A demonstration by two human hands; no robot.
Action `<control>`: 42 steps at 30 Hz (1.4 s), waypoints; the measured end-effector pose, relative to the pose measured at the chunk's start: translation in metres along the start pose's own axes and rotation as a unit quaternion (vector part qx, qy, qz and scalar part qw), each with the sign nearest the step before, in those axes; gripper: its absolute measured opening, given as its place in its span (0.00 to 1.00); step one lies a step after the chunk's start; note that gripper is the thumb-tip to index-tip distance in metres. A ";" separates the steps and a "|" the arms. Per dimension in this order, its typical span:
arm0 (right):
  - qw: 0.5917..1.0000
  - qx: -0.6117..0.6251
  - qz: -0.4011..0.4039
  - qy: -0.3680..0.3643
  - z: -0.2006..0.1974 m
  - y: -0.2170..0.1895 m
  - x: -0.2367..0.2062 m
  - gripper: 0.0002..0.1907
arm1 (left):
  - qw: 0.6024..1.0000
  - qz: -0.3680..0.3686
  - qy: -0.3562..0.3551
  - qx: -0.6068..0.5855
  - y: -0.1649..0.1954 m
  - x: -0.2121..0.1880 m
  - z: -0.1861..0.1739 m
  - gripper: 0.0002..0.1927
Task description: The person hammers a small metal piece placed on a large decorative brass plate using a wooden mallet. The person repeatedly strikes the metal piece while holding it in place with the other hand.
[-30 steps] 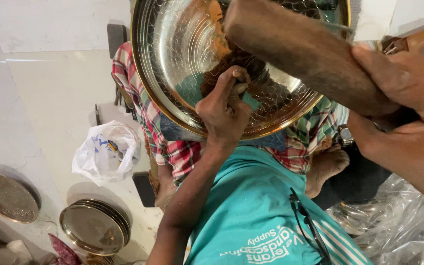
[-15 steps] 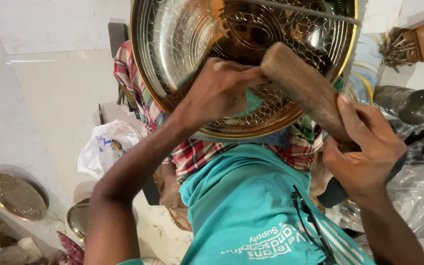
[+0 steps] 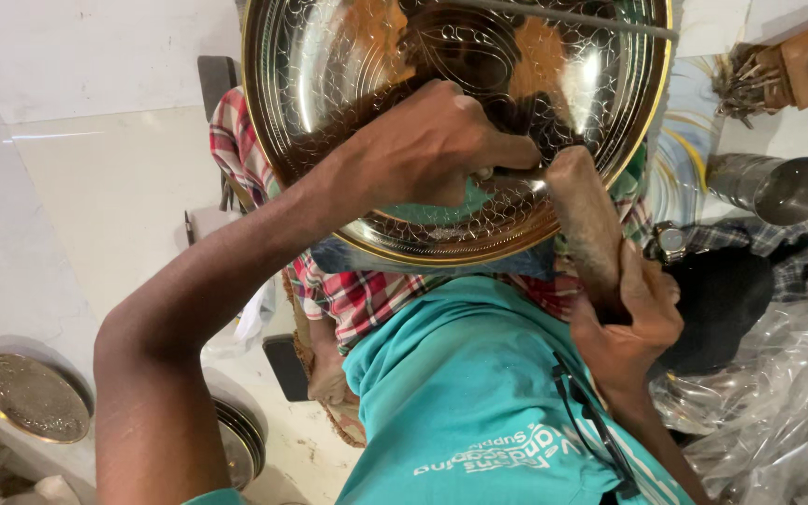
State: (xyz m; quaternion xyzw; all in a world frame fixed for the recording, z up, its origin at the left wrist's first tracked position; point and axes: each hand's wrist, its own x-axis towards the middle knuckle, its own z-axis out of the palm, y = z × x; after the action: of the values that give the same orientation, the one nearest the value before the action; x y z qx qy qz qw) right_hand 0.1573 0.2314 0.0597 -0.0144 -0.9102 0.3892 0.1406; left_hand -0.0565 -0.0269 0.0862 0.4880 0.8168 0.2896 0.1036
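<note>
A round engraved brass tray (image 3: 348, 84) rests tilted on the lap over a checked cloth (image 3: 367, 295) and teal shirt (image 3: 479, 393). The left hand (image 3: 427, 150) lies on the tray's lower inner face, fingers pinched shut on a thin metal punch (image 3: 507, 174) whose exposed end points right. The right hand (image 3: 624, 327) is clamped on the lower end of a wooden mallet (image 3: 586, 220); its long axis runs up and slightly left, the head touching or just beside the punch's end. A steel cup (image 3: 778, 187) lies farther right.
</note>
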 end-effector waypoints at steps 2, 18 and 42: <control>1.000 0.019 0.024 0.000 0.000 0.000 -0.003 0.32 | 1.000 0.014 0.005 -0.013 -0.001 0.000 0.001 0.28; 0.996 0.059 0.030 -0.051 -0.009 -0.008 0.018 0.34 | 0.994 -0.058 0.061 -0.070 0.005 -0.017 0.014 0.27; 0.927 0.318 0.182 -0.078 0.051 0.025 0.060 0.27 | 0.720 -0.248 0.644 -0.072 0.035 -0.068 0.040 0.11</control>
State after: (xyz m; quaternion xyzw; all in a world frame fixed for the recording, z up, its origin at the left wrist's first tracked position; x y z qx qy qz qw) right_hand 0.0837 0.2211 0.0225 -0.1035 -0.7286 0.6770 -0.0067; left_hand 0.0212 -0.0575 0.0665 -0.0454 0.7553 0.5560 -0.3440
